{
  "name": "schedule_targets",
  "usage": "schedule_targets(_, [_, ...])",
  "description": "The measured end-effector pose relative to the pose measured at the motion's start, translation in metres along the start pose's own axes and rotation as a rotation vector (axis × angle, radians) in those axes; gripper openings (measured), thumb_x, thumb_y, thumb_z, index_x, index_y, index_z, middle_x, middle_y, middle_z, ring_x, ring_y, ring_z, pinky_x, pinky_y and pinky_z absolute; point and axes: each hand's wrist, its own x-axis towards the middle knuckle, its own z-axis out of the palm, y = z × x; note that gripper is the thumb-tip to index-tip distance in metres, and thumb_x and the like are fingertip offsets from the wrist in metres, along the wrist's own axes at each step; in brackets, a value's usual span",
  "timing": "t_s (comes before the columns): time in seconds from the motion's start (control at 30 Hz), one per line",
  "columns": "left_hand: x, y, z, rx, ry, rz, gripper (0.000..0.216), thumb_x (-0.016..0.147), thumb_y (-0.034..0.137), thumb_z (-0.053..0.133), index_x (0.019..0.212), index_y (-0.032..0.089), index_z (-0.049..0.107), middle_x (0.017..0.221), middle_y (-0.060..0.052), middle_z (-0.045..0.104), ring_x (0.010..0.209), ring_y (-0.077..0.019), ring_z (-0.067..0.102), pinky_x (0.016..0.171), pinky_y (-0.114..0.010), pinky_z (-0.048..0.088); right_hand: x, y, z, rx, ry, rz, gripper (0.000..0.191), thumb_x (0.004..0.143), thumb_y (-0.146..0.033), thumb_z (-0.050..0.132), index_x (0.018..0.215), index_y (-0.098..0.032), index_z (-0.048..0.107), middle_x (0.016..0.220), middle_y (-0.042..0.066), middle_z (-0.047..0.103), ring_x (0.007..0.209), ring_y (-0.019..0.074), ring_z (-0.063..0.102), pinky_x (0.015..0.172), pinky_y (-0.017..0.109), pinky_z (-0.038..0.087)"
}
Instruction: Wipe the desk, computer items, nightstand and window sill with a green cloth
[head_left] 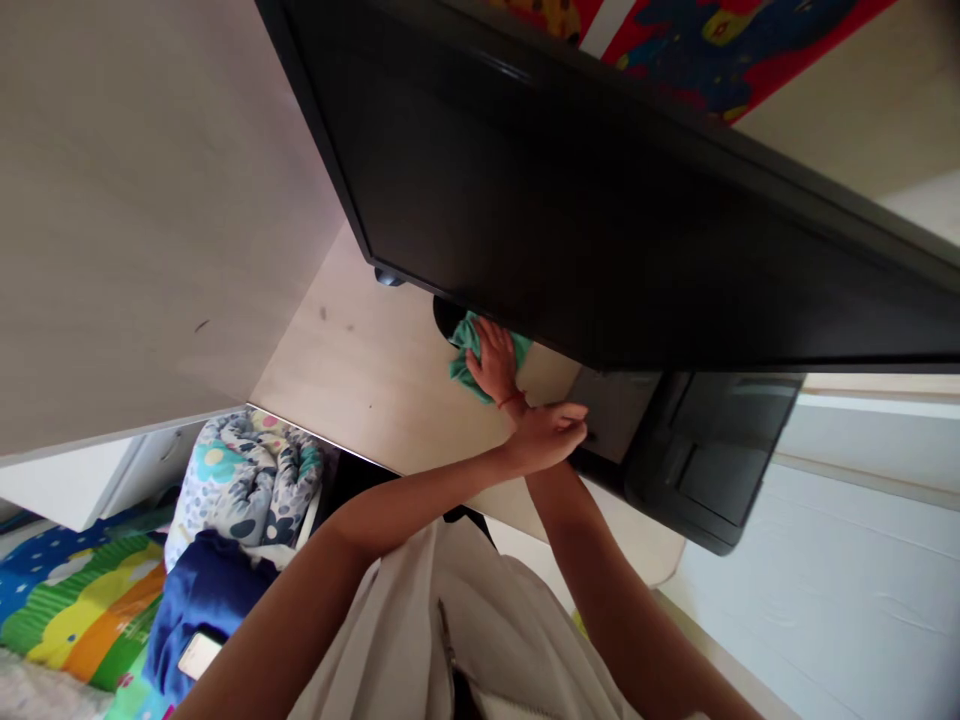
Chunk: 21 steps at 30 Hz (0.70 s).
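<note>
My right hand (493, 362), a red thread at its wrist, presses down on a green cloth (466, 350) lying on the pale wooden desk (360, 370), just under the lower edge of a big black screen (600, 200). My arms cross. My left hand (549, 435) reaches over the right forearm with its fingers stretched out, their tips resting on the edge of a black box (705, 450) below the screen. Part of the cloth is hidden by the screen's edge.
A pale wooden side panel (135, 200) stands to the left of the desk. Below the desk edge lie a patterned blanket (240, 470), a dark blue garment (202, 600) with a phone (199, 655) on it, and a rainbow play mat (67, 600). White wall at right.
</note>
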Motion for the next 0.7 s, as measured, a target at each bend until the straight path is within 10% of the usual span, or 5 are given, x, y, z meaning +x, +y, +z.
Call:
schedule_targets(0.2, [-0.039,-0.038,-0.052,-0.092,0.151,0.091,0.014,0.087,0.019,0.059,0.092,0.020,0.071,0.100,-0.007,0.079,0.098,-0.0211,0.076,0.096,-0.037,0.058,-0.002,0.012,0.007,-0.031,0.208,0.630,0.061,0.102,-0.026,0.040,0.154,0.006,0.046,0.158,0.031,0.045,0.151,0.0362,0.041,0.127,0.051,0.031])
schedule_targets(0.37, [-0.057,-0.041,-0.108,-0.057,0.403,0.159,0.012,0.087,0.025,0.064,0.096,0.023,0.071,0.100,-0.008,0.078,0.094,-0.0235,0.074,0.091,-0.040,0.060,0.038,0.019,0.002,-0.043,0.204,0.704,0.056,0.106,-0.024,0.031,0.145,0.006,0.058,0.150,0.033,0.053,0.146,0.0390,0.047,0.125,0.054,0.030])
schedule_targets(0.53, [-0.030,0.054,-0.218,0.013,0.973,0.627,0.038,0.103,0.051,0.056,0.135,0.030,0.058,0.156,-0.005,0.057,0.149,-0.0252,0.047,0.124,-0.046,0.041,0.009,0.002,0.008,-0.055,0.159,0.604,0.061,0.103,-0.030,0.044,0.151,0.006,0.051,0.160,0.033,0.041,0.153,0.0367,0.035,0.129,0.049,0.023])
schedule_targets(0.7, [0.008,0.157,-0.283,-0.059,0.755,0.645,0.055,0.112,0.053,0.016,0.149,0.037,0.053,0.147,0.009,0.065,0.160,-0.0177,0.030,0.136,-0.047,0.023,-0.007,-0.048,0.030,-0.047,0.024,0.262,0.070,0.098,-0.027,0.046,0.163,-0.002,0.039,0.173,0.021,0.025,0.161,0.0363,0.019,0.131,0.059,0.015])
